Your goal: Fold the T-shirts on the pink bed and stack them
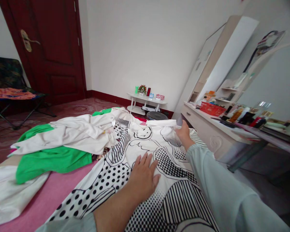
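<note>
A white garment (145, 151) with black dots, stripes and line drawings lies spread out in front of me. My left hand (145, 175) rests flat on its middle, palm down and fingers slightly apart. Farther off, at the garment's far right part, my right hand (183, 132) is closed around the grey end of a long white roller (161, 122). It looks like a lint roller and lies across the far edge of the cloth. The fingers of my right hand are partly hidden.
White clothes (82, 129) and green cloth (55, 162) are heaped on the left, over a pink cover (60, 187). On the right stands a dresser (212, 135) bearing a red basket (211, 109) and bottles. A small white table (147, 98) stands by the wall, and a folding chair (12, 80) by the door.
</note>
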`<state>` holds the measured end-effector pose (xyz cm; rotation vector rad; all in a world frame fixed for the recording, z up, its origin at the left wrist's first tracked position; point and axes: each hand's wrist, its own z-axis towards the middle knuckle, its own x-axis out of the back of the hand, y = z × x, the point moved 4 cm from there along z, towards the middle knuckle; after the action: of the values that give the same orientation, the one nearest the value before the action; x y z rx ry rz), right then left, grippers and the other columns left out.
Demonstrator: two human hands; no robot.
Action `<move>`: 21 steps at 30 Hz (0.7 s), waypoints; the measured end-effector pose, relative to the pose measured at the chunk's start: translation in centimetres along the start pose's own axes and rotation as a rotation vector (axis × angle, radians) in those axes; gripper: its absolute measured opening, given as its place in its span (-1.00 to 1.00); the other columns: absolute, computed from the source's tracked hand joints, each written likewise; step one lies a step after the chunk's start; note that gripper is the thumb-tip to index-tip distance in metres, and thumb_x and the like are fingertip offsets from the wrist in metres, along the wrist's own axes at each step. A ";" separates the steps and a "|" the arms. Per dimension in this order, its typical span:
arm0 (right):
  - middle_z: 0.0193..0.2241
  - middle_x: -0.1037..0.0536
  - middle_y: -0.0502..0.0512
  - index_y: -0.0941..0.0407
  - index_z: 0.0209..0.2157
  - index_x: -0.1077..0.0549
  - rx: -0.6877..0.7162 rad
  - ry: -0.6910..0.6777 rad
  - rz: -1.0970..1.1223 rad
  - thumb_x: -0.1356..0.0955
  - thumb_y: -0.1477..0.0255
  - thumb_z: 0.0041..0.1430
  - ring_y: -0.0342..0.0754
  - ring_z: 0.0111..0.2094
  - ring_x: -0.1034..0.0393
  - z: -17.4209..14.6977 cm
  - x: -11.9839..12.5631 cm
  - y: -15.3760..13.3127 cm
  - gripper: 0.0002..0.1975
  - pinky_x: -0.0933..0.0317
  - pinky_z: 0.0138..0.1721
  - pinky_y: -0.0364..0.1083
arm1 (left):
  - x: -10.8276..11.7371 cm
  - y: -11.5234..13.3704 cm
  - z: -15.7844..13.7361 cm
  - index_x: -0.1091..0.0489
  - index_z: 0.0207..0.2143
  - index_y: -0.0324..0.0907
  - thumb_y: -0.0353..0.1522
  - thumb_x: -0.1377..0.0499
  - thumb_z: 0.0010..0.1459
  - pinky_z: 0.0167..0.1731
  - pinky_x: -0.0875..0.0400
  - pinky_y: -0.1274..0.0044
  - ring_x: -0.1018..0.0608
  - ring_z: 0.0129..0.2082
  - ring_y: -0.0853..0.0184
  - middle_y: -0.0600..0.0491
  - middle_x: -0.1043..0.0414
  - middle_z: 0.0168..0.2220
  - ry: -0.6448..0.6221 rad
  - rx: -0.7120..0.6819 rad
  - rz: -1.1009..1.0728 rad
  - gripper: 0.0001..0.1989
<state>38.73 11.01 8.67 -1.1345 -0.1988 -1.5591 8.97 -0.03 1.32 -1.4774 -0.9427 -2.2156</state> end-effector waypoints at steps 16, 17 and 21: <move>-0.13 -0.49 0.40 0.24 -0.08 -0.49 -0.181 -0.093 -0.526 -0.26 0.49 0.09 0.22 -0.08 -0.40 -3.4 4.2 6.1 -0.64 -0.24 -0.13 0.10 | 0.1 0.0 0.1 -0.15 0.25 -0.08 -0.08 0.13 0.26 0.28 0.15 0.14 -0.01 0.33 0.09 -0.09 0.01 0.33 -0.011 -0.002 -0.017 -0.43; -0.07 -0.46 0.39 0.24 -0.03 -0.45 -0.120 -0.060 -0.496 -0.26 0.49 0.09 0.22 -0.03 -0.37 -4.1 4.2 5.1 -0.61 -0.23 -0.08 0.12 | 0.1 0.0 0.1 -0.15 0.25 -0.08 -0.08 0.13 0.26 0.28 0.15 0.14 -0.01 0.33 0.08 -0.10 0.01 0.33 -0.011 -0.002 -0.017 -0.43; 0.12 -0.35 0.27 0.21 0.15 -0.28 0.386 -0.092 -0.236 -0.23 0.33 0.20 0.09 0.15 -0.20 -9.4 3.5 0.1 -0.50 -0.07 0.16 0.05 | 0.2 0.0 0.0 -0.15 0.24 -0.09 -0.08 0.13 0.26 0.28 0.16 0.14 -0.02 0.33 0.07 -0.11 0.01 0.33 -0.010 -0.006 -0.019 -0.43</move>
<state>34.05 2.50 6.32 -0.8997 -0.6862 -1.5863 8.94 -0.02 1.49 -1.4895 -0.9580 -2.2281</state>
